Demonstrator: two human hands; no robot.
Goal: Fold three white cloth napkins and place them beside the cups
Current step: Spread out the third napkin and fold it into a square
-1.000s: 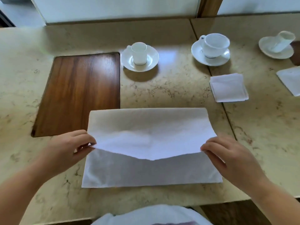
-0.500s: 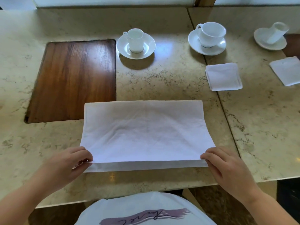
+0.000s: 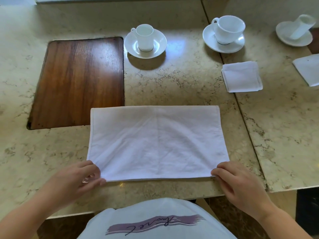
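Observation:
A white cloth napkin (image 3: 157, 142) lies folded in half on the marble table, a wide rectangle with its fold at the far side. My left hand (image 3: 81, 176) pinches its near left corner and my right hand (image 3: 231, 180) pinches its near right corner. A small folded napkin (image 3: 241, 76) rests in front of the middle cup and saucer (image 3: 226, 31). Another folded napkin (image 3: 309, 69) is cut off at the right edge, below the right cup and saucer (image 3: 296, 31). The left cup and saucer (image 3: 145, 40) has no napkin beside it.
A dark wooden inlay (image 3: 77, 80) is set into the table (image 3: 172, 83) at the left. A seam between slabs (image 3: 241, 107) runs diagonally at the right. The table's front edge is just below my hands, above my white shirt (image 3: 155, 221).
Both hands pulled the lifted upper edge of the napkin toward me and laid it onto the near edge, so the napkin went from half raised to flat and doubled.

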